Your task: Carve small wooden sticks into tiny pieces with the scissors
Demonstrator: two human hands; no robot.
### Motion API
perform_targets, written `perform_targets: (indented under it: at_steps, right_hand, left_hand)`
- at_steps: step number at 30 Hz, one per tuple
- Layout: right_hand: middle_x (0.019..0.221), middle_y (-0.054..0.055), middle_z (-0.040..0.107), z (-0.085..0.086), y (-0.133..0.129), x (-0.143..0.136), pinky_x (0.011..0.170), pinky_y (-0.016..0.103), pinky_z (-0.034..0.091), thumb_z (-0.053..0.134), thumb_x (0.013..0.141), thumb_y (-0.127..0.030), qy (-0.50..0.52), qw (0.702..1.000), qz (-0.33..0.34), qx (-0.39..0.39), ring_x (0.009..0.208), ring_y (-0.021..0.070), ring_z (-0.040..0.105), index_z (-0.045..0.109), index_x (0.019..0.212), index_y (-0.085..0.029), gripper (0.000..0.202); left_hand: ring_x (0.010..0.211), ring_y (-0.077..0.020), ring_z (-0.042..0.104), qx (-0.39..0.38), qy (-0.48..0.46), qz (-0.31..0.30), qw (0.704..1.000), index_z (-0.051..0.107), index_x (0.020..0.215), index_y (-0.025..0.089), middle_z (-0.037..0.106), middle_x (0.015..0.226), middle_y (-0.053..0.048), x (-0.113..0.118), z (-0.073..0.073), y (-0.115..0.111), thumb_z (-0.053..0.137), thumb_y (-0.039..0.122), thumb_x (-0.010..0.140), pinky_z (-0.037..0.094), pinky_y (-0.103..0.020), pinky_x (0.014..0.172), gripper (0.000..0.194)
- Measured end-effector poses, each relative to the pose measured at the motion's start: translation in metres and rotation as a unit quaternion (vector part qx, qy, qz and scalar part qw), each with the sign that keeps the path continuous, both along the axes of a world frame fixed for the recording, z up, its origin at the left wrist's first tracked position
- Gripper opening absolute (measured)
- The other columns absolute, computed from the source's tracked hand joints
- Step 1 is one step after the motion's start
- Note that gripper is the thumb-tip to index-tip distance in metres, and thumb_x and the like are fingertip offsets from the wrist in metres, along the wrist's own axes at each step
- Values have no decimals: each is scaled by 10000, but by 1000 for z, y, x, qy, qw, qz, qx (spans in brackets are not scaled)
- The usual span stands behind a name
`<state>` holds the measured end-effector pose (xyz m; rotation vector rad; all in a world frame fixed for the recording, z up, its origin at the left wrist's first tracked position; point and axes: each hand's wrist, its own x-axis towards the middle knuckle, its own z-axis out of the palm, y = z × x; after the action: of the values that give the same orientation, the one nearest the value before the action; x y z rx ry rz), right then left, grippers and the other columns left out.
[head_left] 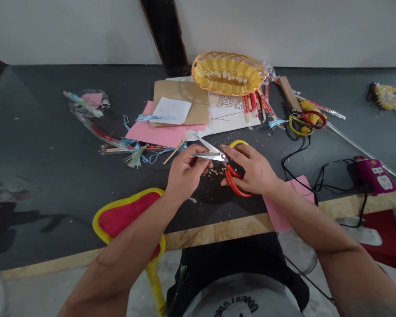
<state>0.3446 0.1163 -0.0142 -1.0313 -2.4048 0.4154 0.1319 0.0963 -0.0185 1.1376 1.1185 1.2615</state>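
My right hand (255, 169) grips a pair of scissors (235, 176) by its red and yellow handles. The metal blades stand apart and point left, over the fingers of my left hand (187, 171). That left hand is pinched closed; whatever it holds is too small or hidden to name. Below the blades, small tan bits (216, 171) are scattered on the dark tabletop. A thin wooden stick (174, 152) lies just beyond my left hand, beside pink paper (158, 134).
A yellow wicker basket (227, 88) with small pale pieces stands at the back, near a dark phone-like slab (166, 35). Other scissors (313, 119), a purple device (374, 176) and its cable lie right. A red fan-shaped thing with yellow edging (128, 211) overhangs the front edge.
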Motion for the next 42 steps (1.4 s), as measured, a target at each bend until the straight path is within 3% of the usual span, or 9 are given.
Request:
perform_targets:
  at_steps: [8,15,20,30,42]
  right_hand:
    - [1160,157,662,0,-1,-1,937,418,570,574,906,-674,-2,1000,6,4,1066,290,663,521,1466,-143,774]
    - [1136,131,701,4,-5,-1,829,353,579,577,916,-660,-59,998,-24,8,959,258,699,521,1467,-185,729]
    - [1176,138,692,2,-3,-2,872,376,581,578,917,-656,-41,999,-22,-3,1029,273,690,510,1472,-183,732]
    - [1188,151,618,0,1,0,981,484,541,573,860,-745,-3,1000,12,-4,1119,308,604,484,1480,-192,836]
    - [1190,150,665,1,-3,-2,927,412,573,588,914,-639,-23,1000,5,-8,1065,286,666,498,1473,-174,732]
  left_hand:
    - [491,-82,479,-27,-43,-6,999,647,768,194,600,596,15,3,7,1,821,471,767,380,-196,463,327]
    - [527,-85,506,-37,-43,-1,998,649,775,183,614,649,1,3,4,1,814,464,780,399,-188,465,325]
    - [539,-97,540,-35,-13,16,999,662,861,194,658,675,-10,2,3,2,811,462,781,418,-189,471,317]
    - [475,-88,482,-1,-1,-1,1000,679,790,202,641,615,2,1,2,-2,748,388,842,365,-206,459,204]
    - [487,-98,510,-28,-15,-9,999,646,771,197,627,598,-2,2,6,0,781,461,803,385,-199,444,298]
